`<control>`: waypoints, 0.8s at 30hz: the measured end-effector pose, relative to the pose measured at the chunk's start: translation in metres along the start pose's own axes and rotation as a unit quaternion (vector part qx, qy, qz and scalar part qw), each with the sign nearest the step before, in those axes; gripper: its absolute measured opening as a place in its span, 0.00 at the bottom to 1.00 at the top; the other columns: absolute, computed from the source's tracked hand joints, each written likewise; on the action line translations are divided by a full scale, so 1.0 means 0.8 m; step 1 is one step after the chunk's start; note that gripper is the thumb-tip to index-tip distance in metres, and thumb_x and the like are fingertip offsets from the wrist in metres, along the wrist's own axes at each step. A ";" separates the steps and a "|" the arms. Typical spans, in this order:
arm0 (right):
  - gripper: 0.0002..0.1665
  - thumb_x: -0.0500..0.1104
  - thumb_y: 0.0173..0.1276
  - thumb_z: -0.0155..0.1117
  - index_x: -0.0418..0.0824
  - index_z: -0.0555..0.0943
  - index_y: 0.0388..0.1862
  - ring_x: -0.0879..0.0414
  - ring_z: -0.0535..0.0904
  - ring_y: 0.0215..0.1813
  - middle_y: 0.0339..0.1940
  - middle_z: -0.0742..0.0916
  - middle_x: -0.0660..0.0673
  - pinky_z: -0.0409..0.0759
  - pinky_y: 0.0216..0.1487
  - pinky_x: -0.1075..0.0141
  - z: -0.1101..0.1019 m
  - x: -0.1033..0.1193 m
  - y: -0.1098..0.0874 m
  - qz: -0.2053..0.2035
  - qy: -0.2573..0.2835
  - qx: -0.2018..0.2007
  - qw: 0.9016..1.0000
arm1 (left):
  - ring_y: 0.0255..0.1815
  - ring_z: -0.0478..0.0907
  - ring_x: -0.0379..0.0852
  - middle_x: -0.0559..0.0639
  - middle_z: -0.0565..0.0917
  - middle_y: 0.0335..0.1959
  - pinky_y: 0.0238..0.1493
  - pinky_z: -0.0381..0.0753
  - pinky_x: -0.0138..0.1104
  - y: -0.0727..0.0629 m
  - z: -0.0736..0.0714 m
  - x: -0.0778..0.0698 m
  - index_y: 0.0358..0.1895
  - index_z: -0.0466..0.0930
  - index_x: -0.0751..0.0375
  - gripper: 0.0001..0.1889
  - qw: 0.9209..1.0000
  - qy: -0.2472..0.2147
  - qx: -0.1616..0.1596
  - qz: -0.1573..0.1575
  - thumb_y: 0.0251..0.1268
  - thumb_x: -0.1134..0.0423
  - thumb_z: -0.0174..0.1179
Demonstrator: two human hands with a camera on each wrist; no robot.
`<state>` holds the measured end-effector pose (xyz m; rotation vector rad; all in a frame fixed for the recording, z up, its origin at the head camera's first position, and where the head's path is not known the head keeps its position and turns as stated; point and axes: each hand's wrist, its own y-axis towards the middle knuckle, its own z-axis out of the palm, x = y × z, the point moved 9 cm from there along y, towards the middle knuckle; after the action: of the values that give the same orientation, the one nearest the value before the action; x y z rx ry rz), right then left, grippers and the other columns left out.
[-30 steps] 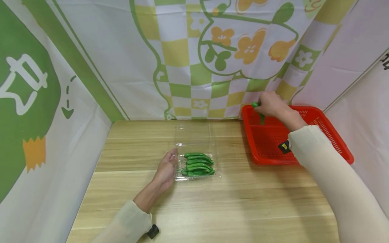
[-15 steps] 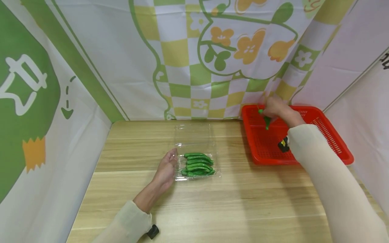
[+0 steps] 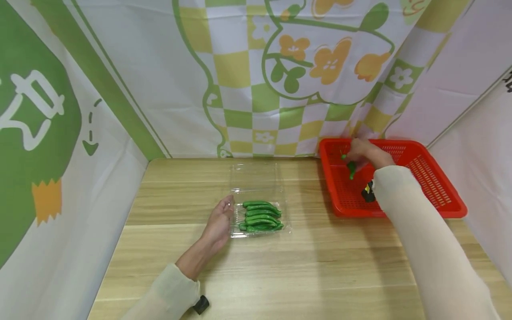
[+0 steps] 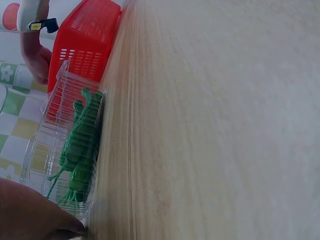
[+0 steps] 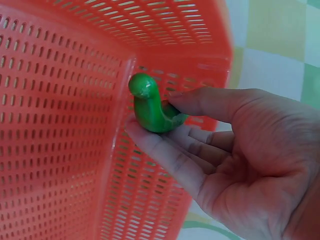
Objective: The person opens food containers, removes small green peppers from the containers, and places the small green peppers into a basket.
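In the head view my right hand point(image 3: 366, 152) is inside the far left part of the red plastic basket point(image 3: 333, 202). It pinches a green chili pepper point(image 5: 147, 107) between thumb and fingers, and the pepper's rounded, curved end points away from the palm in the right wrist view. At the middle of the table, a clear plastic clamshell box point(image 3: 254, 177) lies with its lid laid back. Several green chili peppers point(image 3: 261, 214) lie side by side in its base. My left hand point(image 3: 217, 223) grips the box's left edge, with some of its fingers hidden.
The wooden table point(image 3: 272, 275) runs up to a patterned cloth point(image 3: 264, 113) at the back. White cloth walls point(image 3: 460, 84) stand at both sides. The basket sits at the back right, close to the right wall, and a strip of table separates it from the box.
My right hand has lowered into the basket with the chili pepper, coming slightly toward me and to the right. My left hand and the clamshell box have stayed put.
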<state>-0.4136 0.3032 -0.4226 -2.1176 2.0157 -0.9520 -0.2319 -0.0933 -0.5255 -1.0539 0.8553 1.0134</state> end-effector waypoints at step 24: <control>0.09 0.32 0.69 0.67 0.28 0.76 0.36 0.57 0.83 0.23 0.24 0.84 0.43 0.90 0.28 0.64 0.037 -0.012 0.016 0.039 0.049 0.012 0.998 | 0.88 0.32 0.63 0.60 0.39 0.89 0.86 0.27 0.56 0.002 0.000 0.001 0.85 0.42 0.67 0.31 1.000 0.001 -0.004 -0.001 0.85 0.72 0.34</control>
<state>-0.4105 0.2995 -0.4557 -2.0020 2.1021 -1.0831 -0.2331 -0.0933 -0.5264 -1.0628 0.8510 1.0148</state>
